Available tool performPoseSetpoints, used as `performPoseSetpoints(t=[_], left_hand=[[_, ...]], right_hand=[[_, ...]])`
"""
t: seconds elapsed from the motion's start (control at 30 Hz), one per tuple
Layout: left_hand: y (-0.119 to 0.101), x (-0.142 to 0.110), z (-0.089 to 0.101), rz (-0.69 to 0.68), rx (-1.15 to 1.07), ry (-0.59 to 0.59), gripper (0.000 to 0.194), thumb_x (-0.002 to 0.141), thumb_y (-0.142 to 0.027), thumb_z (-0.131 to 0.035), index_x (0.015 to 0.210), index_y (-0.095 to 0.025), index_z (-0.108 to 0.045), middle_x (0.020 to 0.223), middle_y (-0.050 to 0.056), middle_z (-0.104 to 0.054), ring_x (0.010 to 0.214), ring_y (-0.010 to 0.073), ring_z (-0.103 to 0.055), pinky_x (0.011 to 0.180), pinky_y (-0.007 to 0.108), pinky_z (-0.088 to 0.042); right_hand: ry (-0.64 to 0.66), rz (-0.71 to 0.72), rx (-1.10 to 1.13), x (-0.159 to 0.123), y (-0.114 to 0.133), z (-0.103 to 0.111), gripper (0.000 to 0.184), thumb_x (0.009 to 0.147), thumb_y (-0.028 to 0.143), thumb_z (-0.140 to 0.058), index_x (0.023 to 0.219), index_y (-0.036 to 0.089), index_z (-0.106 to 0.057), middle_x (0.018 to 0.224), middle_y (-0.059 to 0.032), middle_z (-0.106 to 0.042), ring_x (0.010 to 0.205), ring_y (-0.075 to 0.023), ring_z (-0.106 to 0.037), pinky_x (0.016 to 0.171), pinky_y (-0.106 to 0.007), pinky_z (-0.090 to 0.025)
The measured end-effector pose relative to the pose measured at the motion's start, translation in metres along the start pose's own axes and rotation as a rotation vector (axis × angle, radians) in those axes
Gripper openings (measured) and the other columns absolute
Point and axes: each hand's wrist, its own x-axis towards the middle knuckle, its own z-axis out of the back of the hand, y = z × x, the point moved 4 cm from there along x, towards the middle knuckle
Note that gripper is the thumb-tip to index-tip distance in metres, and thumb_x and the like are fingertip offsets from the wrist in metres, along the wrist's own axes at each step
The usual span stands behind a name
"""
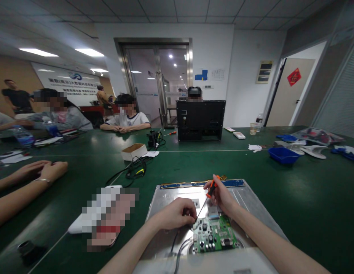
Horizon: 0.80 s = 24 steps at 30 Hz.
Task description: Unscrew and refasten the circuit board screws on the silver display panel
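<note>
Orange and black, the screwdriver (212, 188) sits in the right hand (222, 197), whose fingers are wrapped around its handle; I record this grip from my remote station through the head view. The left hand (181, 213) is at nine o'clock of the tool's tip, fingers drawn together just beside it. Whether those fingers pinch anything, I cannot tell.

The tip is at the ten-o'clock corner of a green circuit board (214, 228); contact is not verifiable. For sound work here, I judge that the shaft should line up squarely with whatever it engages, with light pressure along its length and the left fingers steadying the spot without crowding it. A slip could score the board.

Orientation: the screwdriver points down to seven o'clock, its long axis slanting from seven up to one, where the handle is. The board lies flat, its longer side running roughly nine to three.

Beneath the board is a silver metal panel (248, 198), with a blue strip (171, 186) along its twelve-o'clock edge and grey cables (179, 253) leaving toward seven. The panel rests on a green table (314, 213). Taking the board as centre, a black casing (200, 120) stands at twelve, a blue tray (284, 156) lies between one and two, a lidless carton (134, 153) sits between ten and eleven, and a co-worker's hands (54, 171) are at ten, well apart.
</note>
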Motion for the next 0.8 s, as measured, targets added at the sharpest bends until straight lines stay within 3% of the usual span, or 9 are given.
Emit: performPoseSetpoints(t=[0.23,0.47,0.7,0.8], left_hand=[[0.001,0.001,0.000,0.004,-0.041,-0.026,0.008,0.070,-0.016,-0.068,0.076,-0.017,-0.073,0.070,-0.002,-0.061,0.065,0.0131,-0.051,0.060,0.022,-0.039],[0.008,0.002,-0.001,0.005,-0.091,-0.046,0.008,0.073,-0.021,-0.071,0.079,-0.015,-0.073,0.068,-0.002,-0.064,0.063,0.0136,-0.055,0.060,0.022,-0.040],[0.010,0.002,0.004,-0.044,-0.098,-0.029,0.008,0.070,-0.019,-0.076,0.078,-0.017,-0.077,0.077,0.001,-0.071,0.073,0.0163,-0.062,0.066,0.023,-0.043],[0.011,0.002,0.005,-0.053,-0.095,-0.029,0.009,0.069,-0.019,-0.077,0.078,-0.018,-0.078,0.077,0.002,-0.072,0.072,0.0164,-0.062,0.065,0.023,-0.044]], right_hand=[[-0.053,0.032,0.027,-0.001,0.003,-0.002,0.057,0.083,0.071,-0.061,0.066,0.017,-0.063,0.040,0.0047,-0.049,0.029,-0.0049,-0.037,0.032,-0.014,-0.021],[-0.090,0.092,0.060,-0.003,0.008,-0.004,0.054,0.072,0.071,-0.072,0.068,0.018,-0.060,0.044,0.0058,-0.052,0.033,-0.0051,-0.040,0.032,-0.014,-0.021],[-0.123,0.206,0.044,-0.004,0.010,-0.001,0.043,0.060,0.050,-0.086,0.078,0.021,-0.059,0.058,0.0051,-0.059,0.044,-0.0088,-0.050,0.036,-0.017,-0.026],[-0.141,0.251,0.009,-0.003,0.012,0.001,0.045,0.059,0.050,-0.087,0.079,0.021,-0.059,0.059,0.0049,-0.059,0.044,-0.0090,-0.049,0.035,-0.018,-0.026]])
